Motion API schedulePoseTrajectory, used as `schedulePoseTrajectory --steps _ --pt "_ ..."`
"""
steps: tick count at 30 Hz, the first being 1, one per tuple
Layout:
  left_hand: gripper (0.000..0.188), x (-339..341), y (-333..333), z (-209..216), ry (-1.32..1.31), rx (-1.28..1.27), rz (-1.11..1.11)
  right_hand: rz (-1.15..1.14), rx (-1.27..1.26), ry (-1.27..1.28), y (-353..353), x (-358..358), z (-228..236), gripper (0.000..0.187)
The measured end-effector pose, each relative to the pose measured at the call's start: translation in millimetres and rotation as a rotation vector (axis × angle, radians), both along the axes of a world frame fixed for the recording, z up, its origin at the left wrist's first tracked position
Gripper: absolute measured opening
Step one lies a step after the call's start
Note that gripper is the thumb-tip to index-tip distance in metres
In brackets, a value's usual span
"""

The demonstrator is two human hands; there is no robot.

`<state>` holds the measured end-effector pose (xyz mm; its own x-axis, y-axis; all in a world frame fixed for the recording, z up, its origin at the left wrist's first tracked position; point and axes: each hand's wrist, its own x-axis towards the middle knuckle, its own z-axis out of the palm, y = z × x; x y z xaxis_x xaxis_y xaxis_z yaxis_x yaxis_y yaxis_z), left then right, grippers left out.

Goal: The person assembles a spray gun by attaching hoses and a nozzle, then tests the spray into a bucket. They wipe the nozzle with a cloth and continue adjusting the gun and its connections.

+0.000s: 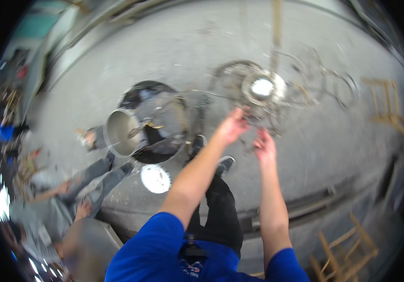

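Observation:
Both my arms reach forward over the grey floor. My left hand (235, 126) has its fingers curled together close to a shiny round metal piece (262, 88). A little nearer and to the right, my right hand (264, 144) is closed in a pinch. Something thin and dark (254, 124) runs between the two hands; motion blur hides what kind of thing it is. Just beyond them, the shiny piece sits among hoses or cables (232, 70) lying in loops.
On the left stands a large black round tub (138, 96) with a silver metal pot (123, 132) at its side. A bright white disc (156, 178) lies nearby. A person in grey (47, 218) sits at the left. Wooden stools (345, 249) stand at the right.

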<state>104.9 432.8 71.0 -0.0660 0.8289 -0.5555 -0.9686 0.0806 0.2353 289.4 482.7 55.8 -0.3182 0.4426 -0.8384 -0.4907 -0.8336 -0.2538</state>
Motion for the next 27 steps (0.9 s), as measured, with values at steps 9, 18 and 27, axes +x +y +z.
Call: schedulePoseTrajectory --steps 9,18,27 --pt "0.043 20 33 74 1.732 -0.824 -0.222 -0.185 -0.055 -0.035 -11 -22 28 0.013" --pt "0.039 22 47 90 1.833 -0.952 -0.510 -0.194 -0.019 -0.102 -25 -27 35 0.013" --pt "0.030 21 41 57 1.495 -0.845 -0.194 -0.139 -0.064 -0.101 -11 -21 24 0.018"
